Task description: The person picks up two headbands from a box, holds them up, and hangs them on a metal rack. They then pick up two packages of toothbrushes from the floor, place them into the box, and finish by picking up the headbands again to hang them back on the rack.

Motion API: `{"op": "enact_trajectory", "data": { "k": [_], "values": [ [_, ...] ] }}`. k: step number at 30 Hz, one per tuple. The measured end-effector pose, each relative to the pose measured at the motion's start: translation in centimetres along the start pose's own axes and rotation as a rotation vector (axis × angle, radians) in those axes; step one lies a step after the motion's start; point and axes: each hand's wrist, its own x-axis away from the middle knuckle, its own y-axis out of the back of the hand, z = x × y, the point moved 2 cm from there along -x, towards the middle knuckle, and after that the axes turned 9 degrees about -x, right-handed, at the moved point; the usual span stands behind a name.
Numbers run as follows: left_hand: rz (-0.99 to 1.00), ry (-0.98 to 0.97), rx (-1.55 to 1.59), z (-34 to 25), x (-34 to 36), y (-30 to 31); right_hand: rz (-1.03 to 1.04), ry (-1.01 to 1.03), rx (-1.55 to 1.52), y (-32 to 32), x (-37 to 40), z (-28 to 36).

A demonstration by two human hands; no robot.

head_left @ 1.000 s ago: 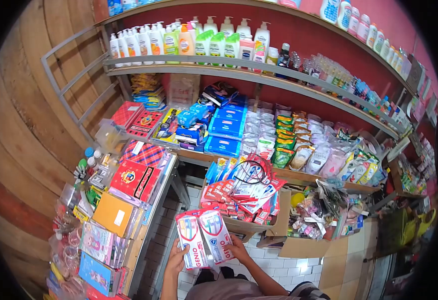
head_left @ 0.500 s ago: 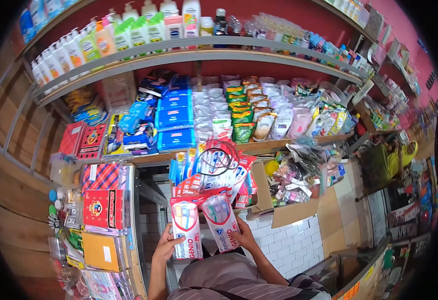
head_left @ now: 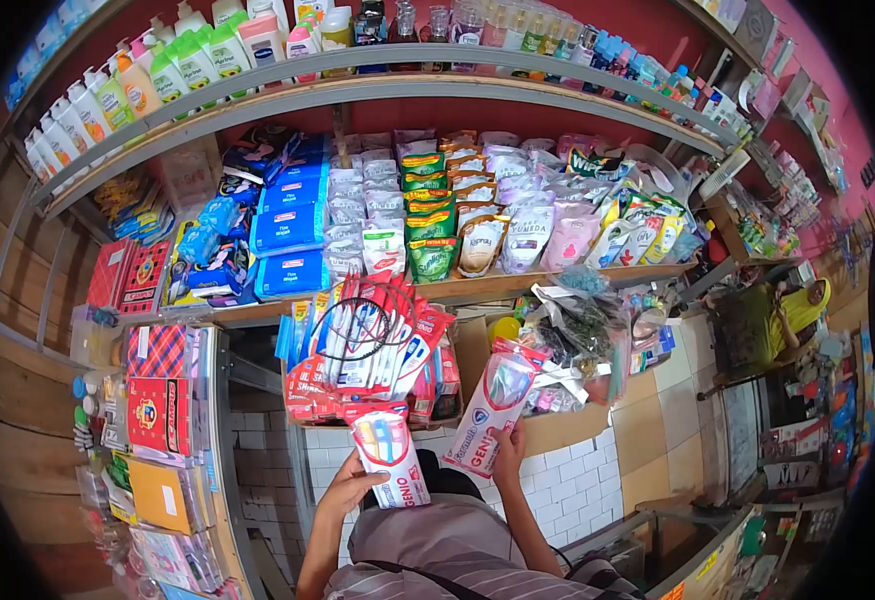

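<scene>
Left hand grips toothbrush pack by lower edge. Right hand grips second pack, raised higher, tilted right. Packs apart. Just above hands: cardboard box crammed with similar packs. Beyond: wooden shelf of sachets, bottles higher. Left of left hand: notebooks, plank wall. Right of right hand: white tiles.

Glossy clear plastic over printed card on left toothbrush pack and right toothbrush pack. Matt brown cardboard for the box. Smooth grey metal along the shelf rail. Grainy wood on the wall. Glazed white tiles.
</scene>
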Motion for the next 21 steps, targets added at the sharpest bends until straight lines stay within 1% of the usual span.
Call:
{"op": "enact_trajectory", "data": {
  "k": [1,4,6,8,11,12,15,16,18,21],
  "values": [
    [-0.003,-0.008,0.002,0.1,-0.3,-1.0,0.008,0.005,0.002,0.3,-0.6,0.2],
    [-0.018,-0.023,-0.005,-0.2,-0.7,-3.2,0.115,-0.014,0.056,0.7,-1.9,0.7],
    [-0.066,-0.014,0.008,-0.1,-0.1,-3.8,0.241,-0.068,0.086,0.0,-2.0,1.0],
    [-0.109,-0.062,0.073,0.2,0.5,-3.5,0.369,-0.102,0.136,-0.7,-2.4,0.5],
    [-0.176,-0.16,0.178,-0.1,1.9,-3.2,0.535,-0.148,0.186,-3.7,-1.7,0.6],
    [-0.2,-0.206,0.216,-0.4,2.3,-3.0,0.595,-0.175,0.134,-5.6,-1.3,1.3],
    [-0.254,-0.315,0.311,-1.0,3.6,-1.1,0.756,-0.163,0.19,-9.1,-0.3,0.8],
    [-0.271,-0.34,0.331,-1.4,4.1,-0.6,0.834,-0.164,0.261,-10.2,-0.1,0.7],
    [-0.302,-0.391,0.341,-2.6,4.7,0.1,0.916,-0.125,0.337,-12.9,0.8,0.9],
    [-0.298,-0.39,0.386,-3.9,5.1,2.6,1.004,-0.154,0.403,-17.0,2.1,0.6]
  ]
}}
